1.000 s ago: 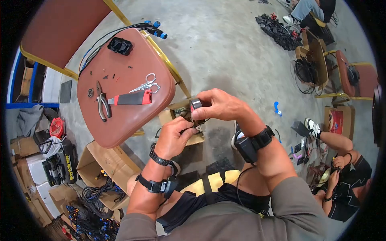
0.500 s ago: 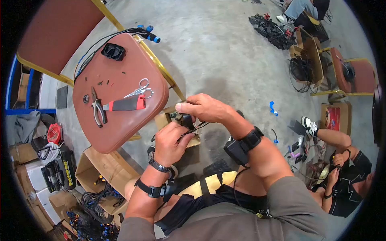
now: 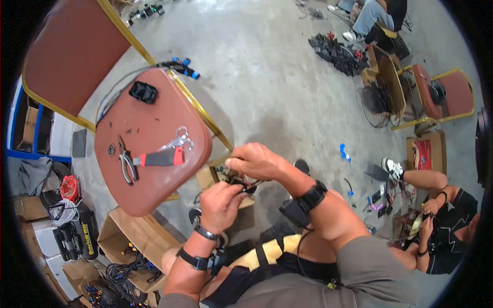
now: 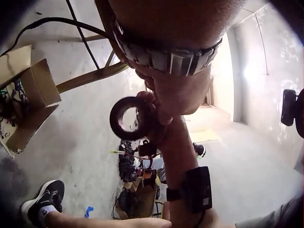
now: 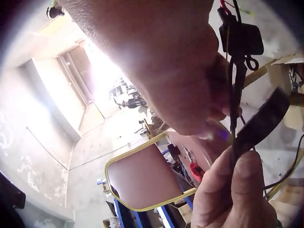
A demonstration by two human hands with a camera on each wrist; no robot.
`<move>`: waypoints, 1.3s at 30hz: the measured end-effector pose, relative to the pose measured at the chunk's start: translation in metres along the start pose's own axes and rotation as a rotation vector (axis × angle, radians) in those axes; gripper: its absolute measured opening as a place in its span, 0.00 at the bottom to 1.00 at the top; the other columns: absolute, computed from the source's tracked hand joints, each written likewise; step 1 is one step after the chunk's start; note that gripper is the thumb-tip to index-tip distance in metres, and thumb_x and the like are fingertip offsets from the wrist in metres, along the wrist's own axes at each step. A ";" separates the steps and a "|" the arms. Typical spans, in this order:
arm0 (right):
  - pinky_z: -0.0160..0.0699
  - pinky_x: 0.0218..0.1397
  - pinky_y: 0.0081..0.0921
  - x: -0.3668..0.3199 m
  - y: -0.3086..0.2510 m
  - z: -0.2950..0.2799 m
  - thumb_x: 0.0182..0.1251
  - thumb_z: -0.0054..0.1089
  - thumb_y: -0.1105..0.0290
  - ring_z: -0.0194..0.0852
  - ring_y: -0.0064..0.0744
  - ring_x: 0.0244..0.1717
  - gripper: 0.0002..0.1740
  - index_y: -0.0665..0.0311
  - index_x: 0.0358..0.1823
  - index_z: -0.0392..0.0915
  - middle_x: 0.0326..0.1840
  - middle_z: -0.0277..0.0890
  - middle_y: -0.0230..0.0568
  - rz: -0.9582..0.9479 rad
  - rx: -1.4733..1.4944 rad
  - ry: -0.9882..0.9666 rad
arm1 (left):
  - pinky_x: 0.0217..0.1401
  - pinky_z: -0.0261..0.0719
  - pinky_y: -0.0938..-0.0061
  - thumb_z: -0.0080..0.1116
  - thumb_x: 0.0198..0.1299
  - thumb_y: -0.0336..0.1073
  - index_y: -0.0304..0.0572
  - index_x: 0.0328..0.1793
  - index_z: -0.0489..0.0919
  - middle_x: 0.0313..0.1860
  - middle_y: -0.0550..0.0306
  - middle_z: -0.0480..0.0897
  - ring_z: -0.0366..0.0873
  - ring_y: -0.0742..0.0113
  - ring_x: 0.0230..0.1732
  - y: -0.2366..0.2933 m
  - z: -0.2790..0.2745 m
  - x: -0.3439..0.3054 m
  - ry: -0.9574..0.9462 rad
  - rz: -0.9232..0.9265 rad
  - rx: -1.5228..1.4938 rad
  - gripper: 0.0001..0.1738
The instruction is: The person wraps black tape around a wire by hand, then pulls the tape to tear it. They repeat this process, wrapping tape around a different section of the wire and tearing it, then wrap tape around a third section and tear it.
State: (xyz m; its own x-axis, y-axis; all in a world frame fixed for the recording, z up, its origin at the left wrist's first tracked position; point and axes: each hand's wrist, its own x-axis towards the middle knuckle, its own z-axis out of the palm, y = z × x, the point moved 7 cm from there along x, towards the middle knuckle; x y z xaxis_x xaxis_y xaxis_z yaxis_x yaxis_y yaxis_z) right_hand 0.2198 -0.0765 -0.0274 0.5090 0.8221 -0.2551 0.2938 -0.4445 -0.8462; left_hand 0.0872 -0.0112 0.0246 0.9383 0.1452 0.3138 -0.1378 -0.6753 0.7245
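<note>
My left hand pinches a thin black cable between thumb and forefinger. A roll of black tape sits right at those fingertips, edge-on in the right wrist view. From the left wrist, the same roll shows as a dark ring below the fingers. My right hand is just beyond, its thumb stretched left; its other fingers are partly hidden by the cable, and I cannot tell whether they grip it. A small black block with red wires is on the cable above.
On the left, a brown chair seat bears pliers, a red-and-black handled tool, scissors and a black plastic piece. An open carton with cables stands beside my leg. Another person sits at the right.
My right hand has gone from gripping the tape roll to lying past the cable, thumb outstretched, with the roll now by my left fingertips. Both hands sit lower in the head view.
</note>
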 end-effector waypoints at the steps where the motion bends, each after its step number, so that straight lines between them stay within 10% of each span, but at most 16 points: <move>1: 0.80 0.41 0.41 0.001 -0.001 -0.004 0.70 0.58 0.57 0.83 0.50 0.35 0.19 0.69 0.36 0.82 0.31 0.82 0.53 -0.064 0.039 0.080 | 0.26 0.73 0.62 0.72 0.49 0.28 0.44 0.39 0.83 0.25 0.54 0.77 0.78 0.53 0.25 -0.005 0.001 -0.002 0.004 -0.046 -0.007 0.11; 3: 0.80 0.42 0.45 -0.003 -0.011 -0.010 0.68 0.59 0.57 0.82 0.60 0.38 0.19 0.69 0.34 0.82 0.33 0.81 0.58 -0.161 0.071 0.160 | 0.28 0.74 0.62 0.69 0.53 0.28 0.42 0.40 0.83 0.26 0.52 0.78 0.79 0.51 0.27 -0.015 -0.001 -0.004 0.015 -0.144 -0.056 0.08; 9: 0.71 0.28 0.26 -0.019 -0.041 -0.027 0.65 0.65 0.70 0.68 0.17 0.24 0.08 0.69 0.33 0.81 0.20 0.75 0.38 -0.186 0.143 0.242 | 0.34 0.77 0.62 0.67 0.58 0.31 0.40 0.42 0.84 0.32 0.48 0.81 0.81 0.49 0.32 -0.043 -0.011 -0.008 0.166 -0.262 -0.108 0.07; 13: 0.77 0.33 0.32 -0.019 -0.029 -0.002 0.64 0.66 0.65 0.79 0.37 0.25 0.11 0.68 0.37 0.85 0.24 0.79 0.51 -0.110 0.164 -0.054 | 0.37 0.77 0.70 0.68 0.60 0.31 0.36 0.45 0.86 0.35 0.50 0.84 0.83 0.61 0.34 -0.059 -0.012 -0.014 0.187 -0.463 -0.194 0.09; 22: 0.80 0.48 0.48 -0.019 -0.012 0.018 0.64 0.66 0.58 0.83 0.57 0.43 0.24 0.69 0.53 0.80 0.41 0.84 0.55 -0.066 -0.234 -0.059 | 0.41 0.79 0.66 0.66 0.61 0.34 0.37 0.47 0.85 0.40 0.48 0.85 0.84 0.52 0.38 -0.069 -0.009 -0.019 0.283 -0.501 -0.314 0.11; 24: 0.79 0.53 0.47 -0.017 -0.013 0.018 0.64 0.66 0.57 0.81 0.58 0.49 0.28 0.68 0.60 0.76 0.47 0.83 0.56 -0.020 -0.272 -0.088 | 0.43 0.80 0.67 0.66 0.61 0.34 0.37 0.48 0.85 0.41 0.47 0.86 0.84 0.52 0.41 -0.069 -0.010 -0.019 0.297 -0.488 -0.346 0.12; 26: 0.78 0.58 0.46 -0.016 -0.013 0.021 0.64 0.67 0.56 0.80 0.59 0.55 0.33 0.68 0.66 0.72 0.53 0.82 0.58 0.036 -0.308 -0.115 | 0.36 0.77 0.78 0.67 0.64 0.31 0.34 0.48 0.84 0.38 0.57 0.86 0.79 0.77 0.33 -0.067 -0.010 -0.019 0.289 -0.470 -0.357 0.10; 30: 0.66 0.74 0.38 -0.012 -0.011 0.030 0.68 0.67 0.58 0.68 0.49 0.74 0.37 0.64 0.74 0.65 0.72 0.70 0.54 -0.033 0.079 -0.168 | 0.34 0.75 0.81 0.65 0.67 0.32 0.35 0.50 0.84 0.33 0.64 0.83 0.77 0.81 0.33 -0.069 -0.003 -0.021 0.241 -0.556 -0.618 0.09; 39: 0.76 0.64 0.34 -0.012 -0.028 0.026 0.71 0.61 0.60 0.80 0.41 0.59 0.24 0.64 0.64 0.76 0.57 0.82 0.47 -0.132 0.131 -0.119 | 0.31 0.69 0.84 0.65 0.66 0.28 0.35 0.48 0.83 0.30 0.72 0.78 0.70 0.85 0.30 -0.062 -0.008 -0.020 0.193 -0.638 -0.775 0.07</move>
State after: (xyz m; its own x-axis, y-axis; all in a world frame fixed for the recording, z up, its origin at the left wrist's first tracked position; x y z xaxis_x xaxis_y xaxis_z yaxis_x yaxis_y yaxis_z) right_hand 0.1849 -0.0644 -0.0129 0.3715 0.9098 -0.1850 0.2395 -0.2864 -0.9277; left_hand 0.0744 0.0330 -0.0217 0.8510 0.4740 -0.2261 0.1386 0.2124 0.9673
